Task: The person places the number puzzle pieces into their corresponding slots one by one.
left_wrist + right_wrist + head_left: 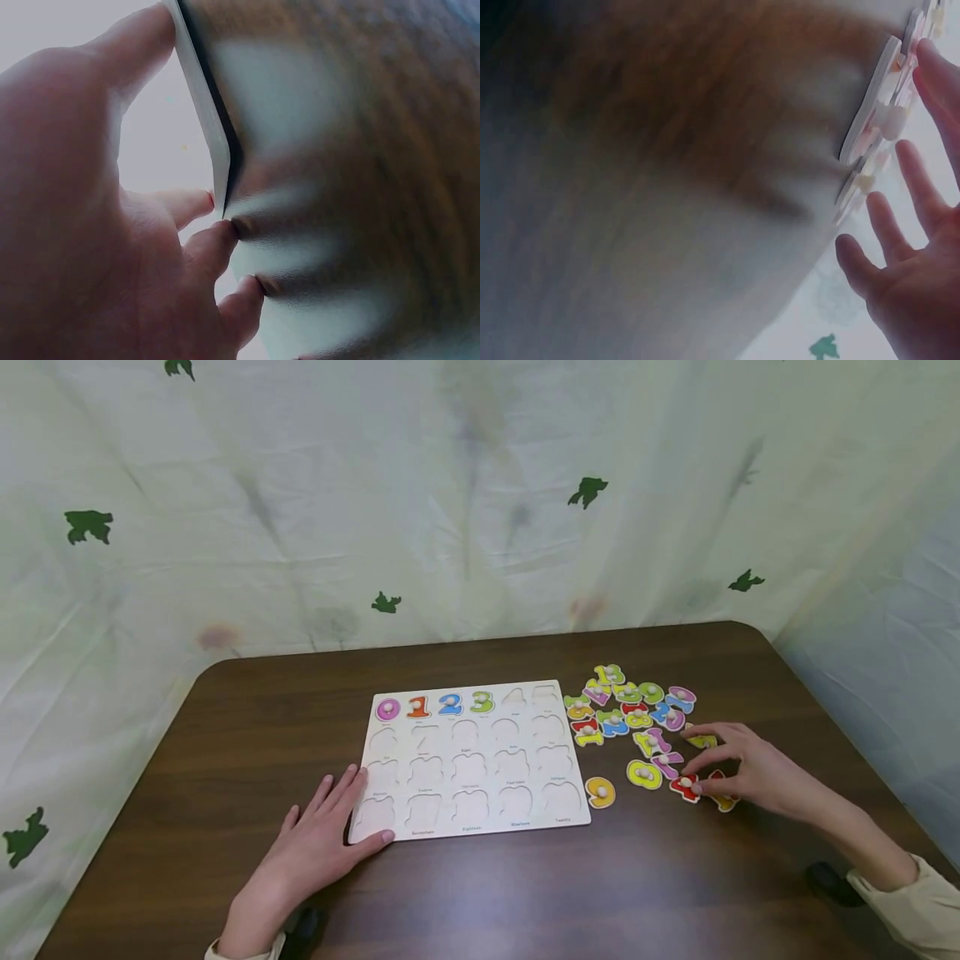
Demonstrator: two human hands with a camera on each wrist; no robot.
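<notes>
Red number piece (682, 792) lay on the dark tabletop (525, 893), to the right of the pale puzzle board (442, 787), with its round knob (686, 782) uppermost. We judged it light, thin and stiff, probably painted wood: unlikely to break, though its smooth face might have slid under a fingertip. We took the knob to be the best hold, pinched between thumb and forefinger, since the low rim seemed to offer little purchase. The piece lay just at the fingertips of the right hand (757, 772), whose thumb and fingers stood spread apart; we could not tell whether the thumb touched it. Just beyond lay a purple piece (667, 766); an orange piece (726, 807) was partly hidden beneath that hand. We saw the left hand (315, 835) well apart from the red piece, across the board, its fingers extended at the left edge and its thumb on the near edge.
</notes>
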